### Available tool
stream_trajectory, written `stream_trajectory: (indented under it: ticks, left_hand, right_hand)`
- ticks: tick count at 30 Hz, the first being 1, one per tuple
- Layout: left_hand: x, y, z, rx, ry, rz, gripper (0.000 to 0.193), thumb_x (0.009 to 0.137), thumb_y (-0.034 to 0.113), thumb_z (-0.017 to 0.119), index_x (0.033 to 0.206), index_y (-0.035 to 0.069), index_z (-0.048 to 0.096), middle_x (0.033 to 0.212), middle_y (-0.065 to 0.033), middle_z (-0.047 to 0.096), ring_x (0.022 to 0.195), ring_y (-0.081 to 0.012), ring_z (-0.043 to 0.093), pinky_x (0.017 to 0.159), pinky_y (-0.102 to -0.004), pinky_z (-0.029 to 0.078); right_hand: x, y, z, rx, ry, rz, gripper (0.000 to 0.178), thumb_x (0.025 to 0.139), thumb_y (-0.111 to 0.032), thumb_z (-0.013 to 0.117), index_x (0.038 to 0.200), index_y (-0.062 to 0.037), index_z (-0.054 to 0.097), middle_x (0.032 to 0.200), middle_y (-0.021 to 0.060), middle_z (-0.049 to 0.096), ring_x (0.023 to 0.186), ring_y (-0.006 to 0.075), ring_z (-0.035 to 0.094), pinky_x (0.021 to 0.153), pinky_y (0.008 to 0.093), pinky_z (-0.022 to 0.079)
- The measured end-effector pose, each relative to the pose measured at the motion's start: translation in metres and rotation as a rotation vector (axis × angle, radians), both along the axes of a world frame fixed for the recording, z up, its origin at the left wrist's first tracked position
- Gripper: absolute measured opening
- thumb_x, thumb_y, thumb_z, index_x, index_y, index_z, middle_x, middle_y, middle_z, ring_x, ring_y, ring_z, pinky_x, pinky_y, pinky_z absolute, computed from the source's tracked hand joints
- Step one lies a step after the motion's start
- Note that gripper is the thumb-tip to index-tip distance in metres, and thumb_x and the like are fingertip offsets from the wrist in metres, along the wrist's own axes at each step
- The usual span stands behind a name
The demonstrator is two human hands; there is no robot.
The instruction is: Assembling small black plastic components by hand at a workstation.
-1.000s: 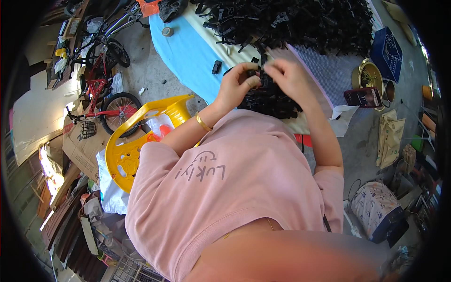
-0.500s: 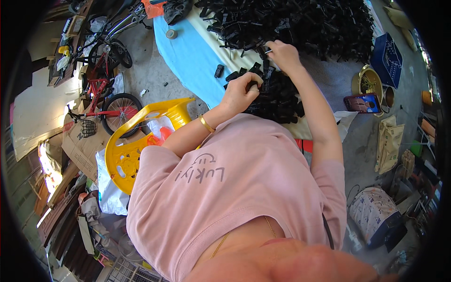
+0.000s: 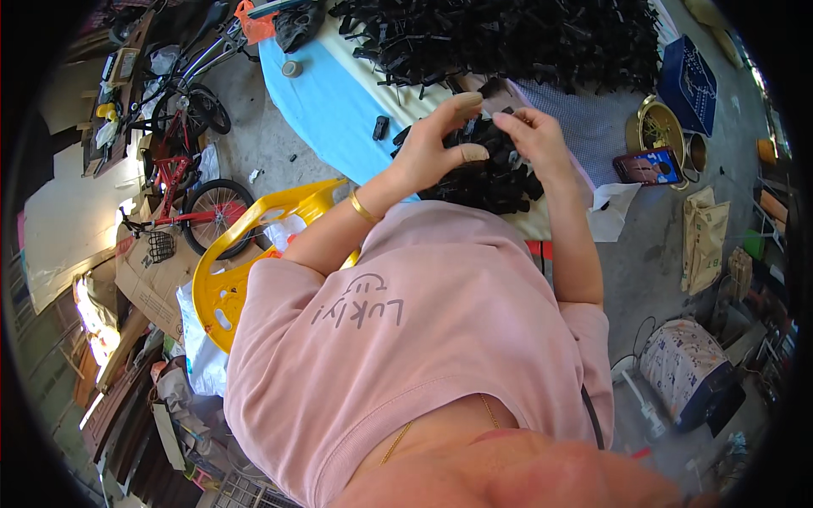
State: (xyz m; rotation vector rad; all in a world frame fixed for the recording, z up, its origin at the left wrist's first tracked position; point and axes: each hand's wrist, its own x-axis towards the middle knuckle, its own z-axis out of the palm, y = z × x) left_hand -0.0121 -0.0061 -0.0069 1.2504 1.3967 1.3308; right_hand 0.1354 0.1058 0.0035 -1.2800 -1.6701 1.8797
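Flanking black parts (image 3: 484, 182) | hands: left (image 3: 423, 152) spread, right (image 3: 539, 142) curled, contents unclear | blue sheet (image 3: 318, 110) | bicycle (image 3: 175, 173)

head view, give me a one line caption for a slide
Left hand and right hand at a small pile of black parts, a larger heap beyond.

Grey concrete floor (image 3: 262, 144); yellow plastic chair (image 3: 230, 286); pale board (image 3: 80, 220)

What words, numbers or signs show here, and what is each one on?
I won't copy the wording, only place it:
Pale pink fabric shirt: grey lettering, upside down in view.
Flattened brown cardboard: dark print, too small to read.
Flat tan paper sack: dark letters, only partly legible.
Dark-framed phone: lit screen, any text too small.
Small black plastic pieces: none readable.
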Motion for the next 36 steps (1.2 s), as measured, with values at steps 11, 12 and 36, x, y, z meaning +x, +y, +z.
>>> stream_trajectory:
  ticks: [11, 12, 36]
  left_hand:
    - [-0.015, -0.001, 0.009, -0.275, -0.601, -0.165, 0.053, 0.067, 0.0, 0.072, 0.114, 0.002, 0.047, 0.097, -0.0039, 0.055, 0.088, -0.0119, 0.056, 0.081, -0.0277, 0.049]
    - [-0.014, -0.002, 0.009, -0.273, -0.602, -0.16, 0.053, 0.067, 0.0, 0.072, 0.114, 0.002, 0.047, 0.097, -0.0039, 0.055, 0.088, -0.0119, 0.056, 0.081, -0.0277, 0.049]
    - [0.01, -0.016, 0.029, -0.098, -0.306, 0.139, 0.023, 0.076, 0.0, 0.063, 0.097, -0.002, 0.055, 0.09, -0.0034, 0.06, 0.08, -0.009, 0.057, 0.073, -0.0221, 0.047]
  right_hand:
    - [0.012, -0.031, 0.018, 0.058, 0.138, 0.214, 0.016, 0.084, -0.014, 0.059, 0.089, 0.0018, 0.058, 0.077, 0.0019, 0.059, 0.061, 0.0068, 0.052, 0.054, 0.0207, 0.042]
    - [0.013, -0.033, 0.018, 0.059, 0.137, 0.219, 0.016, 0.084, -0.014, 0.059, 0.089, 0.0018, 0.058, 0.077, 0.0019, 0.059, 0.061, 0.0068, 0.052, 0.054, 0.0207, 0.042]
    - [0.002, -0.061, 0.031, 0.557, 0.113, 0.076, 0.013, 0.087, -0.01, 0.053, 0.083, 0.0009, 0.058, 0.057, 0.0017, 0.053, 0.052, 0.0071, 0.048, 0.049, 0.0212, 0.038]
